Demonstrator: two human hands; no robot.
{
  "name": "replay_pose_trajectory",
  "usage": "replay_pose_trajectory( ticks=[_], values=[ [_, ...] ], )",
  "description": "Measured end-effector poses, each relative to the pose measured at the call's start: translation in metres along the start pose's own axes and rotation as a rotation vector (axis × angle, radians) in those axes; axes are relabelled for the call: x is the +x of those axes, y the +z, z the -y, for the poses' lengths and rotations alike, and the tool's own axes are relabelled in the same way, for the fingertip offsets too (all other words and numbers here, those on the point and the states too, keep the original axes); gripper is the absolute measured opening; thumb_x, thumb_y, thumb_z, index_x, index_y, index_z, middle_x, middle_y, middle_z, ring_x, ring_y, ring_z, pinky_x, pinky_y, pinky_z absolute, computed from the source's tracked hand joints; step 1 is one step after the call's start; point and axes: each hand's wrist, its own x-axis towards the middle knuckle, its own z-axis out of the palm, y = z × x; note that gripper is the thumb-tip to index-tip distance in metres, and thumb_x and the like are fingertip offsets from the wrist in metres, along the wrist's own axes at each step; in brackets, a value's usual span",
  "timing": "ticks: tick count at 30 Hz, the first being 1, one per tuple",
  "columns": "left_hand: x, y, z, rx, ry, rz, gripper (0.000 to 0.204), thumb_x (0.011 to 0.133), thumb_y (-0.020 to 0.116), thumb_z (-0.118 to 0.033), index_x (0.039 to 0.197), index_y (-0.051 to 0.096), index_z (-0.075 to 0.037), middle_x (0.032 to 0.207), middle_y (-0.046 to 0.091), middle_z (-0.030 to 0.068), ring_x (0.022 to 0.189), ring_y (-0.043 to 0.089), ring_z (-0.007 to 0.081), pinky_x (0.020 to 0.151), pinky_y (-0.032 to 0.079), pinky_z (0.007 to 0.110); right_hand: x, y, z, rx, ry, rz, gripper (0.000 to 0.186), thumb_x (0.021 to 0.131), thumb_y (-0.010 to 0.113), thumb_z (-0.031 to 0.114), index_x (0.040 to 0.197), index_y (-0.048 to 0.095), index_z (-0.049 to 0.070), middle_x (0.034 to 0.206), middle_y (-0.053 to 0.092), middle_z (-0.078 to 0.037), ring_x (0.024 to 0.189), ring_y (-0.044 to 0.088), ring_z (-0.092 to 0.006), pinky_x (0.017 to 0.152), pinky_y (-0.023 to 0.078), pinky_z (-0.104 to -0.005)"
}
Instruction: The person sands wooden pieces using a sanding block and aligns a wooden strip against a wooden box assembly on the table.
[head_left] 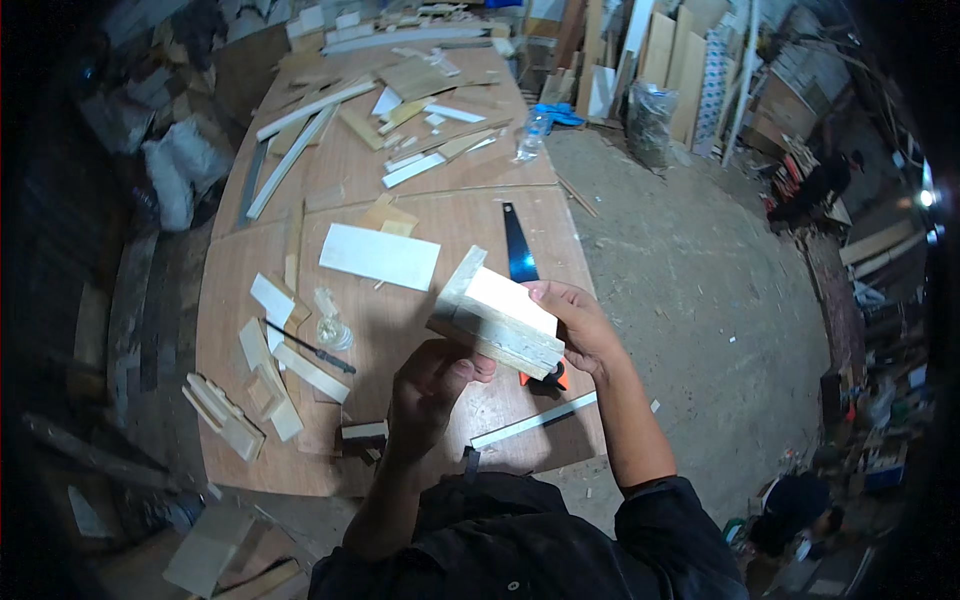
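Note:
Above the plywood table (250,330) I hold a small wooden assembly (490,320) of raw pale boards, with a bright inner face and a rougher front edge. My right hand (580,325) grips its right side, thumb on top. My left hand (430,390) has its fingers curled at the lower left of the piece, partly hidden by it. Behind the assembly lies a handsaw (518,235) with a dark blade and orange handle, partly covered. A white board (378,255) is to the left, near a dark slender tool (310,345) and a small clear bag (333,331).
Offcuts (420,115) are scattered over the table's far half, near a plastic bottle (530,137) and blue gloves (560,114). Boards (680,80) lean at the back right. One person (825,185) is bent over at the right, another (790,515) at lower right. Sacks (175,175) stand left.

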Motion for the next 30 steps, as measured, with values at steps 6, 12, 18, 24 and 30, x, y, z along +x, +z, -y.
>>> replay_pose_trajectory(
  ticks=[6, 12, 18, 24, 30],
  values=[
    [-0.019, 0.049, -0.030, -0.056, 0.091, -0.141, 0.017, 0.096, 0.062, 0.000, 0.112, 0.056, 0.005, 0.098, 0.070, 0.0164, 0.090, 0.069, 0.0211, 0.085, 0.058, 0.037, -0.043, 0.009, 0.012, 0.030, -0.004, 0.044, 0.030, 0.098, 0.064, 0.020, 0.115, 0.062, -0.004, 0.083, 0.065, -0.005, 0.060, 0.056, -0.0056, 0.049, 0.044, -0.0184],
    [-0.029, 0.070, -0.034, -0.046, 0.208, -0.150, 0.015, 0.096, 0.062, 0.002, 0.108, 0.055, 0.006, 0.097, 0.070, 0.0177, 0.090, 0.070, 0.0189, 0.082, 0.057, 0.032, -0.062, 0.009, 0.023, -0.029, -0.005, 0.114, 0.036, 0.096, 0.065, 0.024, 0.120, 0.062, -0.002, 0.108, 0.070, -0.014, 0.092, 0.071, -0.0171, 0.077, 0.060, -0.0311],
    [-0.039, 0.080, -0.044, 0.082, 0.162, -0.193, 0.026, 0.093, 0.059, 0.000, 0.116, 0.054, 0.010, 0.110, 0.066, 0.0202, 0.100, 0.069, 0.0250, 0.092, 0.058, 0.040, -0.079, 0.029, 0.039, -0.012, -0.044, 0.104, 0.033, 0.098, 0.063, 0.024, 0.118, 0.062, -0.002, 0.099, 0.068, -0.008, 0.077, 0.066, -0.0074, 0.054, 0.050, -0.0180],
    [-0.040, 0.086, -0.057, 0.060, 0.073, -0.224, 0.031, 0.090, 0.058, -0.001, 0.117, 0.051, 0.012, 0.111, 0.065, 0.0246, 0.101, 0.069, 0.0270, 0.090, 0.060, 0.038, -0.085, 0.027, 0.048, -0.117, -0.199, 0.105, 0.034, 0.098, 0.064, 0.025, 0.119, 0.062, -0.001, 0.089, 0.067, -0.002, 0.065, 0.058, -0.0033, 0.049, 0.043, -0.0172],
    [-0.036, 0.086, -0.066, -0.038, 0.076, -0.174, 0.027, 0.093, 0.053, 0.003, 0.118, 0.047, 0.011, 0.112, 0.063, 0.0249, 0.103, 0.069, 0.0302, 0.092, 0.060, 0.042, -0.094, 0.041, 0.071, -0.244, -0.402, 0.032, 0.034, 0.098, 0.063, 0.025, 0.121, 0.063, 0.000, 0.082, 0.066, 0.001, 0.062, 0.054, -0.0010, 0.048, 0.038, -0.0176]
  ],
)
